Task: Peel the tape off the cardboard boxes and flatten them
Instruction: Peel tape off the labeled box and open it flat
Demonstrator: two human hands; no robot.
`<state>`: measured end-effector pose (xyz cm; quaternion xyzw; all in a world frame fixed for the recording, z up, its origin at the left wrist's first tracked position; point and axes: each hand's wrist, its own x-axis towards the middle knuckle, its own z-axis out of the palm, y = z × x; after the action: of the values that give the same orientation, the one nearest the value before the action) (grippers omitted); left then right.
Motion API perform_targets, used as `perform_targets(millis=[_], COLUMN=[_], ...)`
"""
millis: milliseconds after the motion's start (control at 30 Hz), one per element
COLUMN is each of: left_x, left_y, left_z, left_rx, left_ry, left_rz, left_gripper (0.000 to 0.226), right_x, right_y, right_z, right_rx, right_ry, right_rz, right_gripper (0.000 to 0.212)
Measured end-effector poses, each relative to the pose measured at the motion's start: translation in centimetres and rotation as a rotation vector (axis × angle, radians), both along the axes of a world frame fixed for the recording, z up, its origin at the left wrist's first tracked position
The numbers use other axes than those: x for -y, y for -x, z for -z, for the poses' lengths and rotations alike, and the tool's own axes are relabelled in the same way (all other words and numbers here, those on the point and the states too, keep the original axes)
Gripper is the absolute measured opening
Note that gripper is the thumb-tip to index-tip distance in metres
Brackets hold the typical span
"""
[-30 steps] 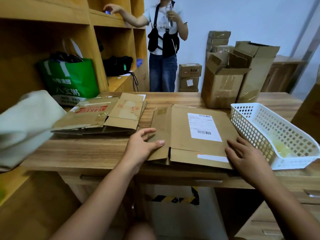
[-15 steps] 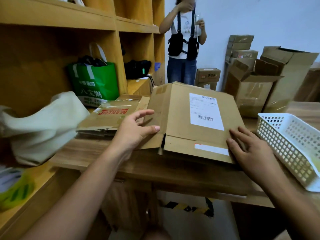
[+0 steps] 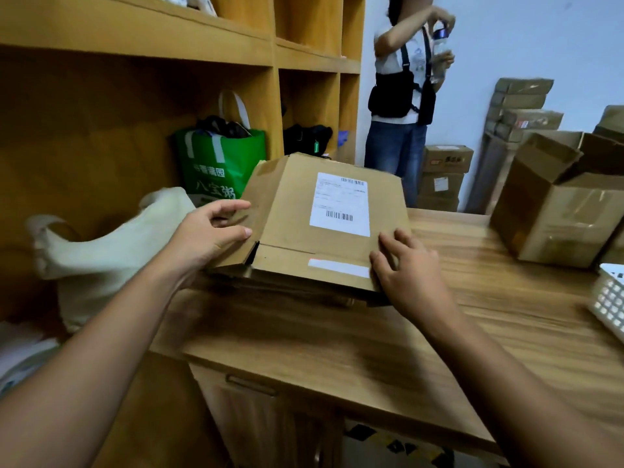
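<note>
A flattened cardboard box (image 3: 297, 231) sits at the far left of the wooden table (image 3: 472, 332), its far edge raised so that the broad face tilts toward the camera. The near edge is low over the table. What lies under it is dark and blurred, and I cannot tell what it is. A white shipping label (image 3: 339, 204) with barcodes is stuck on the face. A short strip of white tape (image 3: 337, 267) lies along the near flap.

The left hand (image 3: 206, 234) grips the box's left flap, thumb and curled fingers closed over its edge. The right hand (image 3: 412, 278) lies on the near right corner of the box with its fingers spread and fairly straight, resting on the cardboard rather than wrapped round it.

Left of the table is a wooden shelf unit (image 3: 135, 45) holding a green bag (image 3: 219, 163) with white handles and, nearer, a cream cloth bag (image 3: 111, 244). On the right side of the table stands an open cardboard box (image 3: 557, 214) with its flaps up, and the corner of a white plastic basket (image 3: 607, 298) shows at the right edge.

At the far side of the room a standing person (image 3: 401, 96) in jeans holds a bottle. More cardboard boxes (image 3: 445, 173) are stacked against the wall beside them.
</note>
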<state>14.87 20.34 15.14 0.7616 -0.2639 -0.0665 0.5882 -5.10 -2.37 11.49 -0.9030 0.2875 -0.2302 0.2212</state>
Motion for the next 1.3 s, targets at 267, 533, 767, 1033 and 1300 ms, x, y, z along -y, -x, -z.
perform_targets(millis=[267, 533, 767, 1033, 1300], left_x=[-0.6, 0.9, 2.2, 2.5, 3.0], left_y=[-6.5, -9.7, -9.6, -8.8, -8.1], left_z=[2.4, 7.5, 8.4, 9.0, 9.1], left_rx=[-0.001, 0.267, 0.565, 0.536, 0.529], left_ry=[-0.099, -0.488, -0.730, -0.931, -0.953], left_rz=[-0.052, 0.075, 0.140, 0.159, 0.202], left_gripper=[0.034, 0.027, 0.037, 0.053, 0.056], right_x=[-1.3, -1.1, -0.2, 1.3, 1.1], right_y=[-6.0, -7.3, -8.6, -9.7, -9.9], right_z=[2.6, 4.3, 5.0, 5.8, 5.7], right_rx=[-0.073, -0.289, -0.399, -0.466, -0.497], right_ry=[0.033, 0.107, 0.183, 0.155, 0.181], right_rz=[-0.049, -0.006, -0.101, -0.230, -0.210], right_gripper=[0.039, 0.042, 0.053, 0.061, 0.061])
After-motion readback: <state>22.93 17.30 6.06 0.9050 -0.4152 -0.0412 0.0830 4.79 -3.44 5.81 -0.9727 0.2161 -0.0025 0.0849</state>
